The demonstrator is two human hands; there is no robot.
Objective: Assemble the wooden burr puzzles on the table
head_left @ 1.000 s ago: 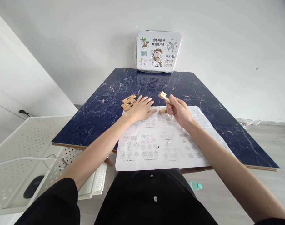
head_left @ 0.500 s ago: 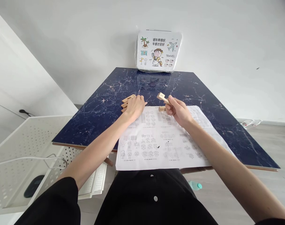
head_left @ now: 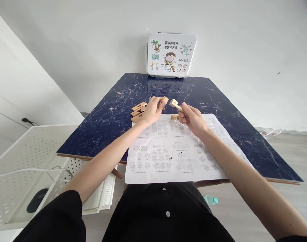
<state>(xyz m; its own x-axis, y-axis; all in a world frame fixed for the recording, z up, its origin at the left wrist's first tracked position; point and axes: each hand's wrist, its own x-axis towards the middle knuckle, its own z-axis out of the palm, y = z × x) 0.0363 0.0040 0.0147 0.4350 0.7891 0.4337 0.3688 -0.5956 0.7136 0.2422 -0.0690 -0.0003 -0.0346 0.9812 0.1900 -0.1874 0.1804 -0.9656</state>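
Observation:
My left hand [head_left: 150, 113] is closed on a notched wooden puzzle bar [head_left: 163, 100], lifted above the table with its end pointing right. My right hand [head_left: 191, 118] pinches a second wooden puzzle bar [head_left: 174, 104], its end close to the left one but apart from it. Several more wooden bars [head_left: 137, 111] lie on the dark blue marble table [head_left: 113, 114] just left of my left hand. A small wooden piece [head_left: 174, 117] rests on the printed instruction sheet [head_left: 173, 151] under my right hand.
A white box with cartoon prints [head_left: 170, 55] leans against the wall at the table's far edge. A white perforated rack [head_left: 29, 161] with a cable stands to the left. A bottle cap [head_left: 210, 199] shows on the floor below the table's front edge.
My left hand went from lying flat on the table to closing on a wooden bar from the pile and lifting it toward the bar in my right hand. The right hand hardly moved.

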